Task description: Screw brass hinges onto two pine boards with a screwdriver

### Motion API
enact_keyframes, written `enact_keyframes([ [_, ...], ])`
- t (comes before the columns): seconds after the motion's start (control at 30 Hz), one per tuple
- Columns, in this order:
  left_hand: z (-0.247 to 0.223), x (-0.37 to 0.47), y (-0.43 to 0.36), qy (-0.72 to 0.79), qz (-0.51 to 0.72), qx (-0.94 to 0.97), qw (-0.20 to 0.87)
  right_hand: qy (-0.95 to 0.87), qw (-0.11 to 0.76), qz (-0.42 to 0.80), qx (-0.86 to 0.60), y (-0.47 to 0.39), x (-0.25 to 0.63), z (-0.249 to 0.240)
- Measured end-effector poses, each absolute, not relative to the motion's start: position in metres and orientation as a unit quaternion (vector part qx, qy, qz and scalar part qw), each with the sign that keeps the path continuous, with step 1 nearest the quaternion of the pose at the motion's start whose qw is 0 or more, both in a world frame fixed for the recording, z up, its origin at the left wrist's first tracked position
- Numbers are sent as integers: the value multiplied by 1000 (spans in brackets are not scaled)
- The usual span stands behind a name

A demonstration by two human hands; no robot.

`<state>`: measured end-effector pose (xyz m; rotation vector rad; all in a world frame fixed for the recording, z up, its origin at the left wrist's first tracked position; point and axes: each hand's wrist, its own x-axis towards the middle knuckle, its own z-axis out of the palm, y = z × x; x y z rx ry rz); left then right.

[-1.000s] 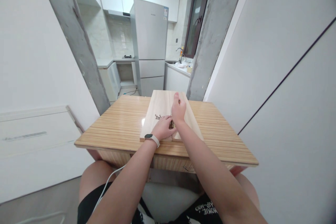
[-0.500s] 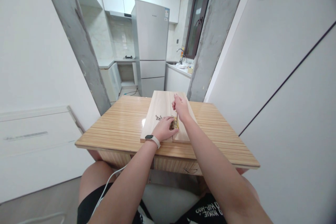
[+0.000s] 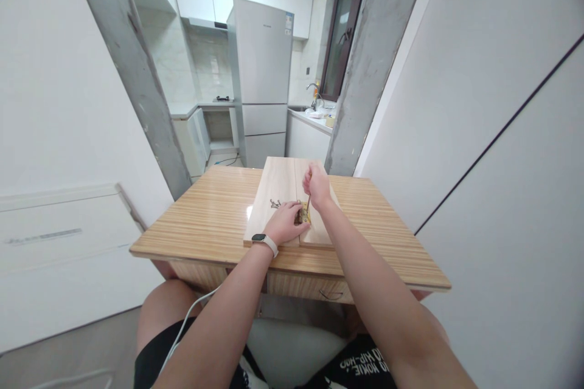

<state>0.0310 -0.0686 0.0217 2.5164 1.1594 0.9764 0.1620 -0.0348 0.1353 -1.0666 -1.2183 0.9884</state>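
Note:
Two pale wooden boards, a left board and a right board, lie side by side on the table. A brass-coloured hinge sits across the seam between them. My left hand presses down on the hinge, thumb on the near side and fingers on the far side, covering part of it. My right hand is closed in a fist round a screwdriver, its handle mostly hidden. The thin shaft points down to the hinge's right leaf; the tip is too small to make out. Several screws lie on the left board.
The striped wooden table has a drawer handle at its front. A white cable runs by my left leg. Beyond the table stand a grey fridge and a sink counter.
My right hand has shifted a little to the right and its wrist has turned, tilting the screwdriver slightly. My left hand stays on the hinge.

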Motion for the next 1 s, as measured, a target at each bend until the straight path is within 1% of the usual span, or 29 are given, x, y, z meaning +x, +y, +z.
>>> enact_keyframes([
  [0.07, 22, 31, -69, 392, 331, 852, 103, -516, 591, 457, -419, -35, 164, 133],
  [0.13, 22, 31, -69, 392, 331, 852, 104, -526, 592, 456, -406, -36, 166, 130],
  [0.2, 23, 31, -70, 393, 331, 852, 103, -544, 593, 418, -421, -38, 168, 129],
  [0.27, 23, 31, -70, 395, 329, 851, 103, -583, 570, 349, -462, -41, 171, 131],
  [0.33, 24, 31, -71, 397, 328, 851, 103, -639, 511, 236, -524, -47, 175, 137],
  [0.43, 25, 31, -70, 398, 326, 851, 106, -696, 367, 13, -617, -58, 182, 153],
  [0.47, 25, 31, -70, 398, 325, 852, 106, -697, 312, -42, -644, -62, 184, 159],
  [0.53, 26, 32, -70, 396, 324, 852, 108, -694, 216, -96, -680, -68, 188, 171],
  [0.6, 26, 32, -71, 397, 324, 852, 109, -707, 149, -105, -683, -71, 192, 181],
  [0.7, 26, 32, -71, 400, 326, 849, 110, -725, 94, -86, -676, -71, 194, 191],
  [0.87, 24, 32, -70, 399, 328, 850, 108, -736, 70, -68, -670, -63, 193, 198],
  [1.0, 21, 32, -68, 399, 328, 850, 104, -769, 37, -31, -638, -59, 191, 204],
])
